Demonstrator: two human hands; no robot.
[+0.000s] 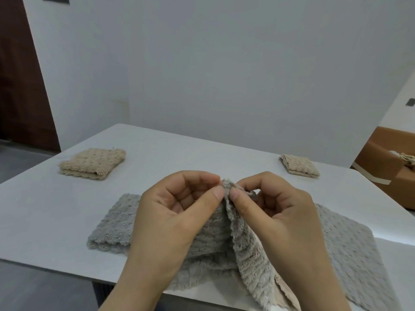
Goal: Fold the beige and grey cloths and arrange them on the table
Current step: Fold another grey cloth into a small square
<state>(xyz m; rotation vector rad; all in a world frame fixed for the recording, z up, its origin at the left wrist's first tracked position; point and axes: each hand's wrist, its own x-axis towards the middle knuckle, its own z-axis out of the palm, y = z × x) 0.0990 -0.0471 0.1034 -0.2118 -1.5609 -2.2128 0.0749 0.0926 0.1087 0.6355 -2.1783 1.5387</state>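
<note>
While 2 folded beige cloths [93,164] lie far back on the table [190,153], the left hand [177,218] and right hand [276,216] pinch one raised grey cloth [244,250] corner.

Table [202,149]: plain white. Near edge: grey cloth [247,254], bobbled pattern, with beige underside. Far-left cloth [92,163] and far-right cloth [299,165]: beige, raised bobble pattern.

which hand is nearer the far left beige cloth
Left. The left hand is right of and in front of that beige cloth; the right hand lies further right. Both pinch a grey cloth.
</note>
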